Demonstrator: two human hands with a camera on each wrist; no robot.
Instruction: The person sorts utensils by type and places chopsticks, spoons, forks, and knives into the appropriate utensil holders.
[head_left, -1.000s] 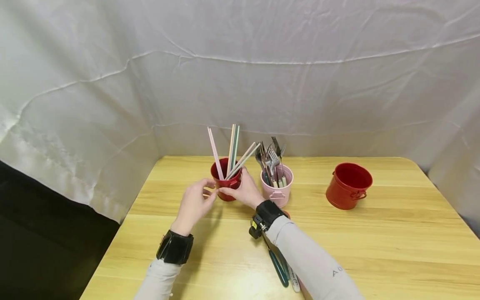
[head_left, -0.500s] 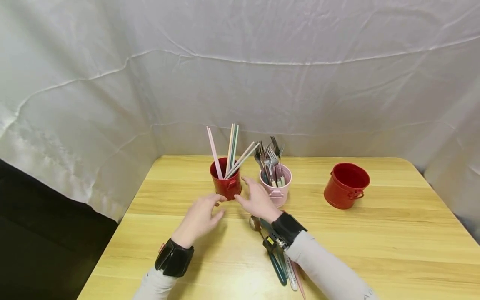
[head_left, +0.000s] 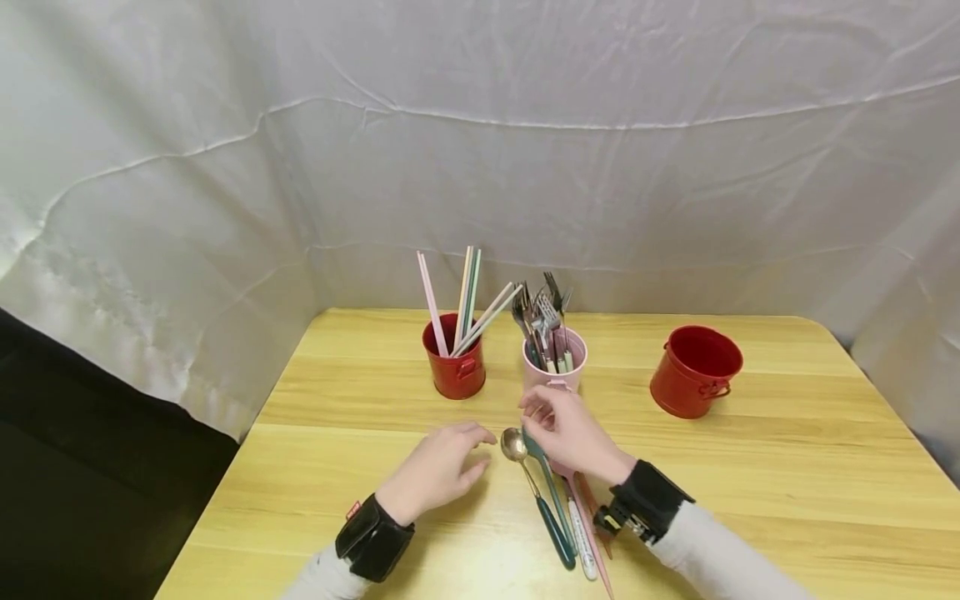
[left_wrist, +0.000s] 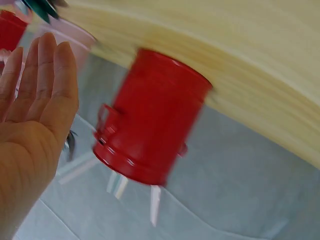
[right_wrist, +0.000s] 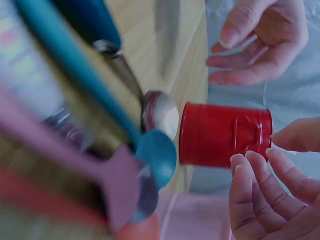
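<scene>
My left hand (head_left: 442, 467) hovers over the table with loosely bent fingers, left of a metal spoon (head_left: 513, 445) with a dark green handle; it holds nothing. Above the heads of several spoons hangs my right hand (head_left: 573, 437), fingers loosely curled around nothing. The pile includes a teal spoon (right_wrist: 157, 155), a pink spoon (right_wrist: 122, 185), a white patterned handle (head_left: 582, 537) and an orange-red utensil (right_wrist: 45, 197). Beyond the hands, a red bucket (head_left: 459, 379) carries several chopsticks (head_left: 430, 300). A pink bucket (head_left: 551, 381), partly behind my right hand, contains several forks (head_left: 549, 317).
A second red bucket (head_left: 690, 379), slightly tilted in appearance, stands farther right with its handle hanging at the side. Pale cloth (head_left: 600, 183) hangs along the back edge of the wooden table (head_left: 810, 467). Dark fabric (head_left: 97, 467) lies to the left.
Both hands have let go of the red bucket with the chopsticks and drawn back toward the person. My right hand has moved right, over the spoons, and the left has shifted slightly right.
</scene>
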